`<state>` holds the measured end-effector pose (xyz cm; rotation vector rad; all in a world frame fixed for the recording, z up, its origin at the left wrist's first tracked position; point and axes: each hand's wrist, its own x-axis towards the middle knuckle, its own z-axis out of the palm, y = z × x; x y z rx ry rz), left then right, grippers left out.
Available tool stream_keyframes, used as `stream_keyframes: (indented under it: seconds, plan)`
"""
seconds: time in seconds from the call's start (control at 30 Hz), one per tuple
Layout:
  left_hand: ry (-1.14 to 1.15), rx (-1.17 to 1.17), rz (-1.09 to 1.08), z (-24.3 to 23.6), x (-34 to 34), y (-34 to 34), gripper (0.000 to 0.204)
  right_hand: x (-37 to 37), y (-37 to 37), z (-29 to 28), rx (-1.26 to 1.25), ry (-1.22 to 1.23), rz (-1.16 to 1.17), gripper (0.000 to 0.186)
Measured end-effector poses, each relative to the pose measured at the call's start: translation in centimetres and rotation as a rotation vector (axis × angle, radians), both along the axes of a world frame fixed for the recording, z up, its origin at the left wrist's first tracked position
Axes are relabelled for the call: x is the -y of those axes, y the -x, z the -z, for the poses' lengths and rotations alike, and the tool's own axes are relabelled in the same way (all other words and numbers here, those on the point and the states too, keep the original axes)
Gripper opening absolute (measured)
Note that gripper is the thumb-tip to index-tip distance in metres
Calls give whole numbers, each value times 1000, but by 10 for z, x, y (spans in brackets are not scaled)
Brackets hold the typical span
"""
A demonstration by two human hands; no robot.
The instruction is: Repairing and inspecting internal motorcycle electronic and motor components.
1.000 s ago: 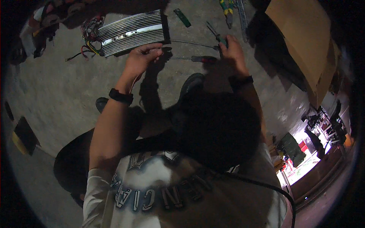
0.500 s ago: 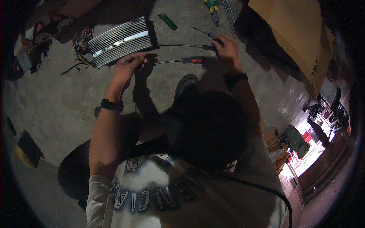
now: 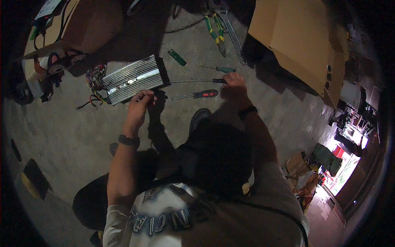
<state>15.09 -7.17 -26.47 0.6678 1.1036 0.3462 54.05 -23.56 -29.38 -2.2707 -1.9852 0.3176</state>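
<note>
A ribbed silver metal box with a bundle of coloured wires at its left end lies on the concrete floor. My left hand hovers at the box's near edge with its fingertips pinched together; nothing shows between them. My right hand grips the black handle of a long thin screwdriver, whose shaft points left to the box's right end. A red-handled screwdriver lies on the floor just below it, between my two hands.
A small green-handled screwdriver, green-and-yellow pliers and a small green board lie beyond the hands. A big cardboard box stands at the right, another at the upper left beside cables. My knees are below.
The whole scene has slid lower in the picture as my head moved. My left hand has come slightly off the box's edge. My right hand still holds the long screwdriver.
</note>
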Motion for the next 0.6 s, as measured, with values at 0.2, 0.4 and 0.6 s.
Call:
stream_keyframes:
  seconds: [0.2,0.4,0.6]
  plan:
    - [-27,-14,-15,9,0,4,13,10,-6,-29,-249,-7,-24,21]
    - [-19,16,-19,10,-4,5,14,27,-18,-69,-1419,200,405,25]
    - [4,-36,-60,4,-4,2,13,13,7,-101,-1342,-74,602,39]
